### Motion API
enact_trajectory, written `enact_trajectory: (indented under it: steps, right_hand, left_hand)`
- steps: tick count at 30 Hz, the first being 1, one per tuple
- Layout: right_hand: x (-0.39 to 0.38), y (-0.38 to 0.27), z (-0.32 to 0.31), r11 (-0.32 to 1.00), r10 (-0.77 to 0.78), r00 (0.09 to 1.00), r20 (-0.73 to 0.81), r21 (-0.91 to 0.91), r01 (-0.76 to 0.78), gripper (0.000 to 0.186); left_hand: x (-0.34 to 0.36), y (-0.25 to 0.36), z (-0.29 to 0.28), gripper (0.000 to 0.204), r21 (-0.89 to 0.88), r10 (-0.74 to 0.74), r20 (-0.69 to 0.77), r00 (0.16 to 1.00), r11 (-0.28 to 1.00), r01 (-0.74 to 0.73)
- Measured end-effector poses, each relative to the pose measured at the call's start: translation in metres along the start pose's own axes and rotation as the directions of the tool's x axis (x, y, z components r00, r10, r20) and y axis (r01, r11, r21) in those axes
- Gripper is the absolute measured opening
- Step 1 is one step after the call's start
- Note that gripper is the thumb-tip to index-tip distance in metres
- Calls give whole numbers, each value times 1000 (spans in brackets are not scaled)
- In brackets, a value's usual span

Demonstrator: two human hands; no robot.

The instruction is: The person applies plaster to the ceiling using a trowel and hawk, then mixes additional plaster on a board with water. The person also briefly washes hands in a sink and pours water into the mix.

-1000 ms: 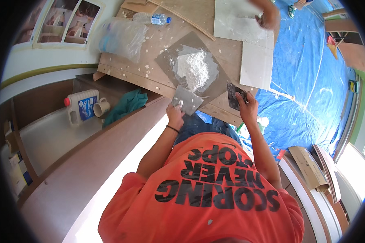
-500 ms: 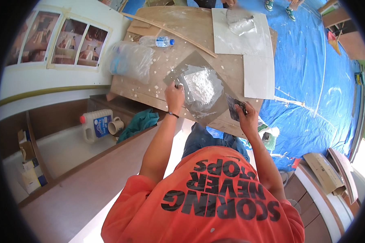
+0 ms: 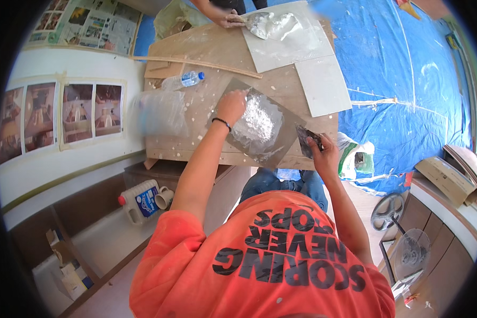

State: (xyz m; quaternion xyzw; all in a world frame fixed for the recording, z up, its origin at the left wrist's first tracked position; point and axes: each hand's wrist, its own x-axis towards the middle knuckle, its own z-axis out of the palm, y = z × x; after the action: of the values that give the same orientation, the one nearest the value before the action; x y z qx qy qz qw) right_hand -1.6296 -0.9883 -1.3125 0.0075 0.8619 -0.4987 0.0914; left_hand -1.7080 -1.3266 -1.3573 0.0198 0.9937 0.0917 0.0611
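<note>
My left hand reaches over the far left side of a mound of white powder. Its fingers are curled closed, and whatever they hold is hidden beneath them. The powder lies on a flat grey board set at an angle on the table. Around the mound is a thin smear of white. In my right hand is a dark, flat-bladed scraper, pinched between thumb and fingers. Its blade is at the board's right corner, away from the powder.
Across the brown table, another person's hand holds a scraper against white paste on a pale panel. A water bottle, clear plastic bag and wooden strip lie left. Below stand a jug and mug.
My left hand has moved from the pile's left edge farther over the board. My right hand still holds the scraper. My view has shifted, and the other person's hand with a scraper now shows clearly.
</note>
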Motion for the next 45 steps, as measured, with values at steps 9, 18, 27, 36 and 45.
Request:
enact_trajectory:
  steps: [9, 18, 27, 36, 45]
  right_hand:
    - [-10, -12, 25, 992, 21, 1000, -22, 126, -18, 21]
    - [14, -75, 113, 980, -175, 976, 127, 123, 159, 26]
    - [37, -84, 139, 908, -416, 874, 253, 67, 413, 28]
    - [62, -72, 133, 940, -340, 927, 159, 17, 342, 29]
    - [82, -21, 147, 851, 303, 782, 545, 214, -479, 46]
  left_hand:
    - [-54, 24, -2, 30, -76, 30, -128, 991, 996, -40]
    - [-100, 50, -25, 18, -546, -416, -273, 868, 810, 216]
    - [-128, 77, -25, 26, -619, -537, -378, 754, 753, 226]
    - [-125, 95, -41, 23, -627, -533, -267, 803, 729, 276]
    - [-186, 83, -47, 23, -606, -536, -505, 677, 778, 164]
